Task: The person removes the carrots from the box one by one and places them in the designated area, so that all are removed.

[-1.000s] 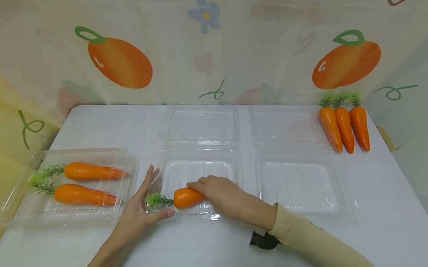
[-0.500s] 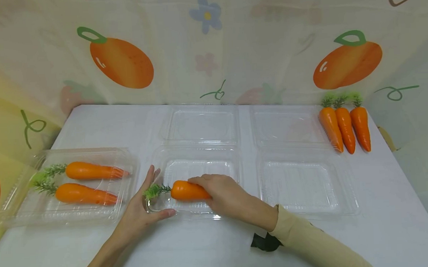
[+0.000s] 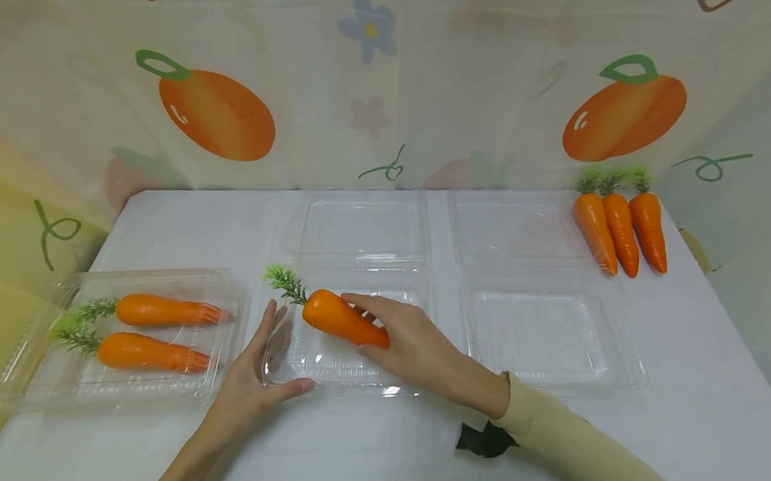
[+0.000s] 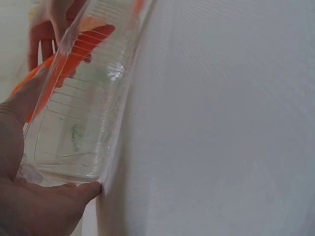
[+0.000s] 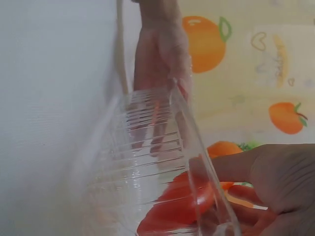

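Note:
My right hand grips an orange carrot by its narrow end, with the leafy top pointing up and left. The carrot is above the base of an open clear plastic container in the middle. Around that container's left end my left hand is spread, thumb along the front side and fingers behind the left corner. In the left wrist view, its fingertips touch the container's lower edge. Through the clear wall in the right wrist view, the carrot shows with the right hand round it.
On the left, a closed clear container holds two carrots. Another open container stands on the right. Three carrots lie at the back right, against that container's lid. A dark patch is by the right sleeve.
The right hand has lifted the carrot from the container's front side and turned its leafy top away from me. My left hand has stayed at the container's left end.

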Available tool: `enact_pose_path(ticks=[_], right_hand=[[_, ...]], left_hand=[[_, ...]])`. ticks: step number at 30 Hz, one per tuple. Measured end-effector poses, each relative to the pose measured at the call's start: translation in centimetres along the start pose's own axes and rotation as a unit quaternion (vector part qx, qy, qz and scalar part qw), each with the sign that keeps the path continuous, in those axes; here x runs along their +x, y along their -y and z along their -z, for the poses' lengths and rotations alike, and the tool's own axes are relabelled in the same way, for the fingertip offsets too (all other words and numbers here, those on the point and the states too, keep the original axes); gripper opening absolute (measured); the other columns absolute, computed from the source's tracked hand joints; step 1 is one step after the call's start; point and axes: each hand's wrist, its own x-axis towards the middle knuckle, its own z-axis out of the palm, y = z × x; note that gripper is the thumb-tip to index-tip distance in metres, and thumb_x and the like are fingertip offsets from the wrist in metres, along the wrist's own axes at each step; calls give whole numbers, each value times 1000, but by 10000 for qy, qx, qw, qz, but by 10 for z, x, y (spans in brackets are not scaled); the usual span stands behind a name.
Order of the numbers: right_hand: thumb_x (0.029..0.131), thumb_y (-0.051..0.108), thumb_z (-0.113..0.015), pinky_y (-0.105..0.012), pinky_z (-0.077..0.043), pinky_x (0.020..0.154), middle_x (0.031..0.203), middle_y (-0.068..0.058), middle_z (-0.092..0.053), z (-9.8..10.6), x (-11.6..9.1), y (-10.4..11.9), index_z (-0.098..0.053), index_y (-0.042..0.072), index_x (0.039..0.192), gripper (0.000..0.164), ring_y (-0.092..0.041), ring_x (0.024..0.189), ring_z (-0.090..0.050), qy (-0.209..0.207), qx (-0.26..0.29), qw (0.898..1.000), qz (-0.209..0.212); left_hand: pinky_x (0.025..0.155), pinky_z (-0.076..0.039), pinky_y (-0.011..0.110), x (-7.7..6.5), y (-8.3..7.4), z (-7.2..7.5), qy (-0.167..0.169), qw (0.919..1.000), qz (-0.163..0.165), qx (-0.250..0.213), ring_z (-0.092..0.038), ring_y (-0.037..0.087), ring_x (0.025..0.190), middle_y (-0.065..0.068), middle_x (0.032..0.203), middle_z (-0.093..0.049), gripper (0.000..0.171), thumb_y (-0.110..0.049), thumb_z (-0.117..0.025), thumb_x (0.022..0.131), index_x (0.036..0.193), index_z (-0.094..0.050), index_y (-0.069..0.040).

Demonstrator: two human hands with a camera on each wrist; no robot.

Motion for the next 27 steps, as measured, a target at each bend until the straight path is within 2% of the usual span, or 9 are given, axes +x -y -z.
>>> enact_pose_path(ticks=[2,7,15,22,27], right_hand=[[85,8,-76,-35,-54,91,127,0,-64,1,-1,1,-51,14,142,63,-16,104,-63,-72,58,10000,-9],[84,10,-78,-27,-56,85,125,0,-65,6,-5,4,-50,14,143,66,-13,103,-63,-200,39,9997,98],[83,10,-78,-22,-55,82,126,2,-63,15,-15,7,-50,15,144,67,-11,103,-62,-80,142,9998,-74],[80,5,-80,-25,-57,81,121,-1,-65,24,-22,3,-49,14,144,71,-15,103,-62,-572,489,9971,132],[80,3,-80,-22,-57,79,119,1,-64,32,-29,0,-51,15,143,70,-12,103,-60,-724,754,9945,58]], left_hand=[[106,-24,5,0,-1,0,-17,9999,27,101,-23,30,146,8,163,-17,117,-8,-83,77,159,-2,-21],[106,-22,3,0,-2,0,-73,9996,56,257,-23,30,146,8,163,-18,117,-10,-84,76,159,-3,-22],[105,-21,2,0,-1,0,-104,9990,107,413,-24,29,145,7,162,-19,117,-12,-85,75,159,-4,-24],[105,-22,3,0,-2,-1,-98,9992,105,383,-24,32,145,9,162,-18,118,-11,-85,75,159,-4,-23],[105,-23,3,0,-2,-1,-110,9993,8,366,-26,35,144,12,162,-18,118,-8,-85,74,159,-4,-19]])
